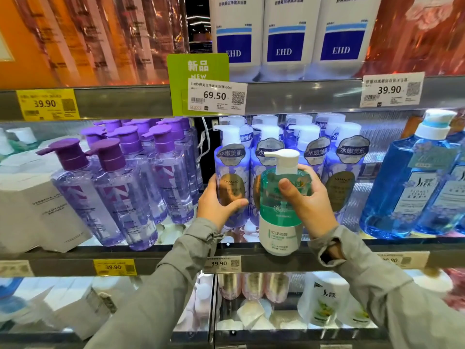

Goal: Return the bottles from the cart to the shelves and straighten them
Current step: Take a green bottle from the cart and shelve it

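Observation:
My right hand (308, 197) grips a green and white pump bottle (281, 217) by its upper body and holds it upright in front of the middle shelf, its base near the shelf's front edge (176, 255). My left hand (217, 201) is curled round the lower body of a lilac flowered pump bottle (231, 170) that stands at the left end of a row of like bottles (344, 167) on that shelf. The green bottle hides part of the second lilac bottle.
Clear purple pump bottles (113, 190) stand left of the lilac row, white boxes (32, 205) further left. Big blue bottles (412, 187) fill the right. White bottles with blue labels (284, 34) sit on the shelf above, pouches (324, 301) below. Price tags (217, 96) line the edges.

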{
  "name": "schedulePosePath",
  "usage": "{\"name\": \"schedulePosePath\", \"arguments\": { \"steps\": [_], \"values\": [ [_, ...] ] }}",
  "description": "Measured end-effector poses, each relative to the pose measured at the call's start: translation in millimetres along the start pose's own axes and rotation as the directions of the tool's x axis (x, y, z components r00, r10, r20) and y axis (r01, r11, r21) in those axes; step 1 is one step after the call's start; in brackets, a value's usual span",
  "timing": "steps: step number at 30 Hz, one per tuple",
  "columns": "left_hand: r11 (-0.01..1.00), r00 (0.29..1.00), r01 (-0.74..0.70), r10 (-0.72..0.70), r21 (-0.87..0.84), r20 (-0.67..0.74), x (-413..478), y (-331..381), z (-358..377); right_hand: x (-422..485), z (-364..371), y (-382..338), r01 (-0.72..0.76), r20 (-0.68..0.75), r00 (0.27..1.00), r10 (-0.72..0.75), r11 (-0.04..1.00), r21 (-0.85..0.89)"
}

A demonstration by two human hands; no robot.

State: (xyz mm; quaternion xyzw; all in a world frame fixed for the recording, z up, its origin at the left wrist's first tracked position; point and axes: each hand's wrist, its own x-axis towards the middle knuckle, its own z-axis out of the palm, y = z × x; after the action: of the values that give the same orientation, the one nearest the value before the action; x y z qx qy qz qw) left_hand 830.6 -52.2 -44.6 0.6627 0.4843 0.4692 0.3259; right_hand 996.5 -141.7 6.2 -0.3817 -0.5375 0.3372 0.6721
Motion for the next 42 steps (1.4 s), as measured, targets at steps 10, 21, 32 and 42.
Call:
{"name": "schedulePosePath", "arguments": {
  "steps": [10,21,32,42],
  "values": [
    [0.994,0.997,0.07,-0.072,0.079,0.026,-26.2,11.7,-29.8,1.6,-1.5,5.8,0.038,0.001,0.999,-0.038,0.999,0.016],
    [0.977,0.992,0.13,-0.128,0.17,-0.024,-65.8,17.7,-65.2,4.1,25.3,5.2,0.052,0.093,0.994,-0.061,0.994,0.099],
    [0.967,0.981,0.18,-0.164,0.18,-0.102,-115.7,6.5,-147.3,-31.9,113.1,-3.9,0.034,0.139,0.989,-0.052,0.991,0.126],
    [0.955,0.981,0.184,-0.163,0.231,-0.109,-165.3,-33.9,-280.6,-88.3,243.5,-0.6,-0.039,0.188,0.982,0.008,0.986,0.161]
  ]
}}
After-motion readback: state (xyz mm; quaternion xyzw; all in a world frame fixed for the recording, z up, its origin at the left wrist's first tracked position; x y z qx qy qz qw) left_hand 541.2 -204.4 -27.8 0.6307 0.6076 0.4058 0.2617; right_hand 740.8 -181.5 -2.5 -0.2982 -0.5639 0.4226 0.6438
